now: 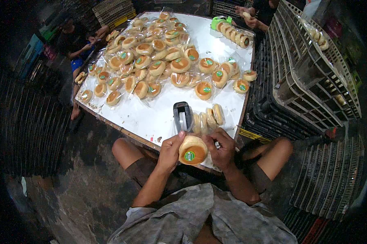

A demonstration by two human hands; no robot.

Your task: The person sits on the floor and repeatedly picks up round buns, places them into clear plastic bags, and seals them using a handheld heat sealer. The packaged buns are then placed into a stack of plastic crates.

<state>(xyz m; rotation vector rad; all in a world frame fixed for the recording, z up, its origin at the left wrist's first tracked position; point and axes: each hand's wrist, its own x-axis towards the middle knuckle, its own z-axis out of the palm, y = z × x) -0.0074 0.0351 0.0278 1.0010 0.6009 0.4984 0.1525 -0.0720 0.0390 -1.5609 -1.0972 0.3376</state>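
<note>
Between my hands, above the near edge of the white-topped table (134,117), is a round browned bun (193,150) with a green sticker, in clear plastic. My left hand (170,151) grips its left side, thumb at the top. At its upper right, the fingers of my right hand (221,148) are pinched together, seemingly on the clear wrapper. A black tape dispenser (182,117) stands just beyond the bun. Right of the dispenser, several wrapped buns (210,119) stand on edge in a row. A large heap of wrapped buns (151,61) with green stickers covers the table's far left.
A green tape dispenser (220,22) and a row of buns (233,34) lie at the far right. Stacked plastic crates (308,70) rise beside the table's right edge. A co-worker's hands (251,19) hold something pale at the far right; another person (79,45) sits at the left.
</note>
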